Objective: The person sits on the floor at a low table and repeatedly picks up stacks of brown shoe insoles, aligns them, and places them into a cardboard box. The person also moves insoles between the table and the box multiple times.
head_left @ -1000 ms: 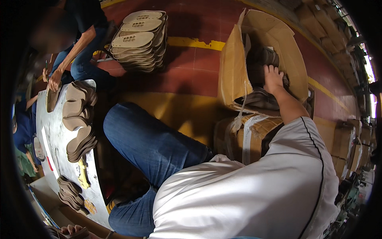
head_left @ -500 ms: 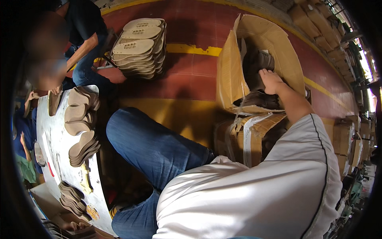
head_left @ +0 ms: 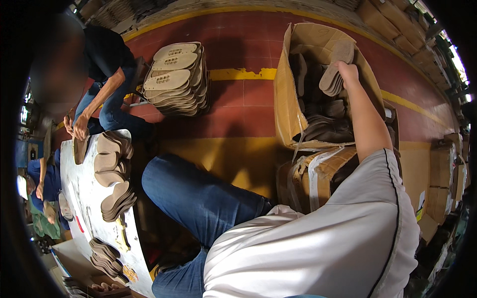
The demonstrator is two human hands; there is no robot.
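- The right hand (head_left: 348, 70) reaches into an open cardboard box (head_left: 285, 94) and its grip is closed on a small stack of tan shoe soles (head_left: 334, 69), lifted above the other soles in the box.
- More dark and tan soles (head_left: 325, 126) lie piled in the bottom of that box, below the held stack.
- The box sits tilted on top of a second, strapped carton (head_left: 320, 174), on the red and yellow floor (head_left: 238, 114).
- The left hand is out of view, so its grip cannot be told.
- The person's blue-jeaned leg (head_left: 198, 198) stretches between the box and a white counter (head_left: 94, 213) at the left.
- On the counter lie several fanned piles of tan soles (head_left: 117, 198), with darker piles (head_left: 104, 253) near its lower end.
- Another person in a dark shirt bends at the counter's far end, hands (head_left: 77, 126) near a sole there.
- A tall stack of pale soles with a grid pattern (head_left: 176, 79) stands on the floor, well apart from the box.
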